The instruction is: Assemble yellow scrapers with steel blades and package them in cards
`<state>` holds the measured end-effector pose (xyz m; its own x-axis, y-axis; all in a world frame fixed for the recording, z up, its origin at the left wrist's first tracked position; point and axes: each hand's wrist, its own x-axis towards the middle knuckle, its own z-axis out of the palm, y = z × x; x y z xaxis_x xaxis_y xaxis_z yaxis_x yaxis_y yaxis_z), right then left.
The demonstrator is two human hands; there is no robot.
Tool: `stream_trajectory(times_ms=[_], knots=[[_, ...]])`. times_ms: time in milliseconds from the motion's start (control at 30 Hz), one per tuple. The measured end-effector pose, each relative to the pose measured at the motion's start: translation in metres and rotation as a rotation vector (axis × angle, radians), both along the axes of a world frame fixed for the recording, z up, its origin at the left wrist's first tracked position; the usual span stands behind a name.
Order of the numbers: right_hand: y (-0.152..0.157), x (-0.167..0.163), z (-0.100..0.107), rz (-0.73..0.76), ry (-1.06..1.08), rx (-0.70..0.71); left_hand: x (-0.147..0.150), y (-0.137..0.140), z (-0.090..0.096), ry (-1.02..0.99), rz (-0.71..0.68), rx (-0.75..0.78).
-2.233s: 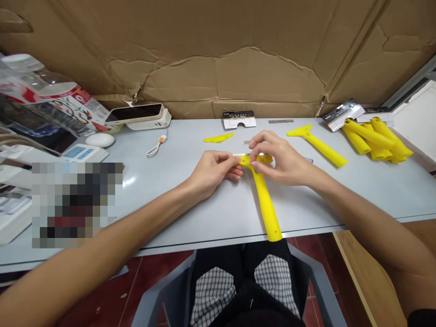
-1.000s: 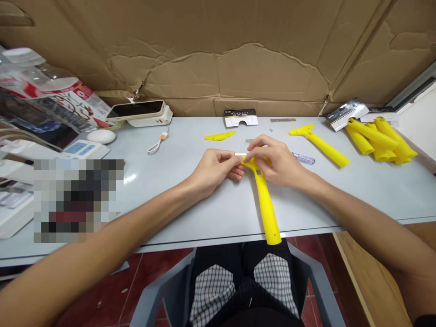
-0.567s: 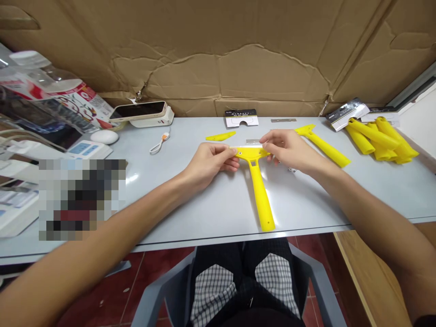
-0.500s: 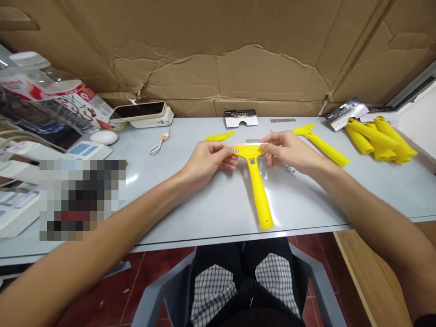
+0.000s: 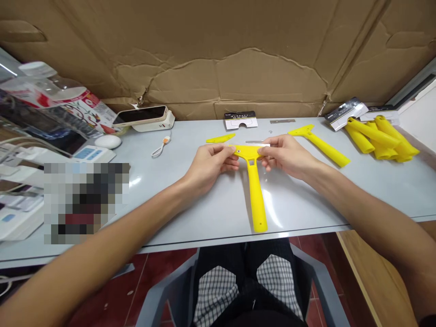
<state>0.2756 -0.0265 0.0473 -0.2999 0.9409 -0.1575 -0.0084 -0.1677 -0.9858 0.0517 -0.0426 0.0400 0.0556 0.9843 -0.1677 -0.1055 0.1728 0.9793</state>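
Note:
A yellow scraper points its handle toward me, its wide head away from me. My left hand pinches the left end of that head between thumb and fingers. At the right end, my right hand grips the head the same way. A thin pale blade edge shows along the far side of the head. Behind the hands lie a loose yellow cover piece and a metal blade. A second yellow scraper handle rests to the right of my right hand.
Several yellow handles are piled at the right beside printed cards. Another card lies at the back, before the cardboard. On the left are a phone, short cable, white mouse and bottle.
The scraper's handle end has swung slightly left, and my right hand has shifted a little left along the head. Both hands keep their hold. The camera view has moved slightly.

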Motion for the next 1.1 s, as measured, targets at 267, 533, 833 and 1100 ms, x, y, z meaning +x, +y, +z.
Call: stream_trajectory(times_ms=[267,533,833,1100], knots=[[-0.007,-0.011,0.002,-0.13,0.077,-0.021,0.005,-0.017,-0.005,0.064,0.04,0.203],[-0.018,-0.019,0.005,-0.194,0.133,-0.037,0.005,-0.027,-0.01,0.449,-0.119,0.303],[-0.022,-0.023,0.009,-0.206,0.146,-0.057,-0.004,-0.016,-0.009,0.972,-0.147,0.651],[-0.026,-0.023,0.014,-0.183,0.111,-0.027,-0.006,-0.017,-0.002,1.171,-0.203,0.683]])
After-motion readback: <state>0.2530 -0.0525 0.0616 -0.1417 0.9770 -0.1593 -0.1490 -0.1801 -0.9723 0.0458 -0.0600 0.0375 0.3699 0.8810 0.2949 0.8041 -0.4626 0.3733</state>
